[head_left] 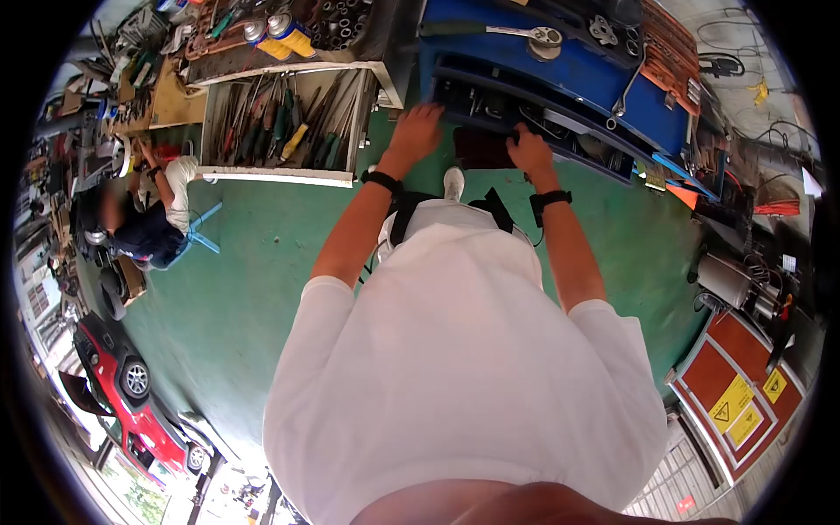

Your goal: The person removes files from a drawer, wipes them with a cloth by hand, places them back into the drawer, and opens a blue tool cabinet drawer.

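A shallow dark drawer [604, 150] is pulled out from the blue tool cabinet [490, 61], with small tools and loose parts inside. My left hand [416, 133] is at the drawer's left front corner, its fingers bent against the edge. Along the front edge my right hand [531, 150] has its fingers curled over the rim; the undersides of both hands are hidden. To the left of my left hand, a white drawer [271, 175] stands open, full of screwdrivers [282, 122] and other long-handled tools.
A ratchet [516, 32] and a wrench [628, 87] lie on the cabinet top. Spray cans [290, 33] and sockets sit on the left bench. A co-worker [144, 210] sits at the far left, beyond the green floor [254, 254]. A red car [131, 402] is behind.
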A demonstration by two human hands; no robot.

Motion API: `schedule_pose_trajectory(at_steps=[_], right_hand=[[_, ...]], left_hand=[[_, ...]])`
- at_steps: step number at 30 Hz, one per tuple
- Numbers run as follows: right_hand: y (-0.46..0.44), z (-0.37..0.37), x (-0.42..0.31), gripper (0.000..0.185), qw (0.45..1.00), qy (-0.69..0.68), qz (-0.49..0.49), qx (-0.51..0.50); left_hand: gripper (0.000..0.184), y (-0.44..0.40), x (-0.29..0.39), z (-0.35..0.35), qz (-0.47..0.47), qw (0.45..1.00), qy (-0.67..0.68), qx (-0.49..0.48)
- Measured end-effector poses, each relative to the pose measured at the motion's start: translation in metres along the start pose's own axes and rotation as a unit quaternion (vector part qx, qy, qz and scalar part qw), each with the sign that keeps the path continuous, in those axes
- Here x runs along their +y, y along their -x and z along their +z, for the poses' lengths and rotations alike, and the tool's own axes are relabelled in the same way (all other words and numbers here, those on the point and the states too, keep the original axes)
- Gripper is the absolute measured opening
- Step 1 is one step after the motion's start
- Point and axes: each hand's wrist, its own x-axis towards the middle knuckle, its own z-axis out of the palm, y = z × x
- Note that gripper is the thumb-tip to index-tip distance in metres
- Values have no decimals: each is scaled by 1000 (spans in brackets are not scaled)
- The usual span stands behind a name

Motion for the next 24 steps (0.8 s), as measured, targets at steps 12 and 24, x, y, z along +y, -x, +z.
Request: schedule_pose_trajectory(at_steps=[12,24], right_hand=[[77,24,22,39,998,52,-44,-1],[49,-65,40,55,974,-176,-4,143]], left_hand=[[26,29,-3,-19,25,994,9,-108],[19,22,6,-1,-34,999,-10,-5]])
